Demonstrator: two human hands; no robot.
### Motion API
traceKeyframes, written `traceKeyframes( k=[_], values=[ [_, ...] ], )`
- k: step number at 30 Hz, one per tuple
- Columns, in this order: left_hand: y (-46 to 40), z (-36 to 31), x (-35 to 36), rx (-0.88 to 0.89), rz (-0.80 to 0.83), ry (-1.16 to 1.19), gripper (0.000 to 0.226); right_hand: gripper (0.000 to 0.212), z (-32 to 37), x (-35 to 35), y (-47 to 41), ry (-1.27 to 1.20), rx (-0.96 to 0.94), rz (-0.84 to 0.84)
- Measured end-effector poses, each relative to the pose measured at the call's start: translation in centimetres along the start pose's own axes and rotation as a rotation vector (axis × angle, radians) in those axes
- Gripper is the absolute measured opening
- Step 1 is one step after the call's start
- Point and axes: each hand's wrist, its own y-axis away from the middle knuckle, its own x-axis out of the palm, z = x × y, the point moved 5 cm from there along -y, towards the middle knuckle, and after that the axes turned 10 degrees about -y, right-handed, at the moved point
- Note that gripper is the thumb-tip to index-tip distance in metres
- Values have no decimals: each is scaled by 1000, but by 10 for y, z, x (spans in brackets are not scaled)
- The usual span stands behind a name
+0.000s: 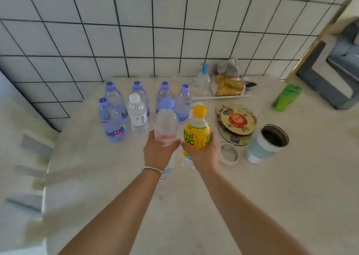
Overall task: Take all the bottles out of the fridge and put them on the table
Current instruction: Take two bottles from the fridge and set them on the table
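While I hold both arms out over the surface (pixel 194 206), this is what I see:

Left hand (pixel 158 153): my fingers are wrapped around the lower part of a clear bottle (pixel 166 122) with a purple cap. It is blurred and leans a little away from me.

Right hand (pixel 202 153): it is closed around the base of a yellow bottle (pixel 197 130) with a yellow cap, which is upright.

Two held bottles: they are just beside each other, above the surface, in front of the standing group.

Standing bottles: five purple-cap bottles (pixel 110 118) and one white-cap bottle (pixel 137 112) are upright on the surface near the tiled wall (pixel 136 31), close together.

Right side of the surface: a pump bottle (pixel 203 79), round coasters (pixel 236 121), a tape roll (pixel 229 154), an open cup (pixel 268 143) and a green thing (pixel 286 97) are there.

Left wrist: it carries a thin bracelet (pixel 153 169).
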Motion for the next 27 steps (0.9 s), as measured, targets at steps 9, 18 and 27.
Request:
traceKeyframes(
  k=[9,18,27],
  values=[
    [-102,-10,34,20,-93,-54,61,58,-14,49,-116,6,55,-33],
    [-136,18,56,-76,-186,-17,63,65,-36,74,-145,34,9,33],
    [-139,25,62,-61,-137,-20,64,70,-44,78,-145,86,-13,60]
  ],
)
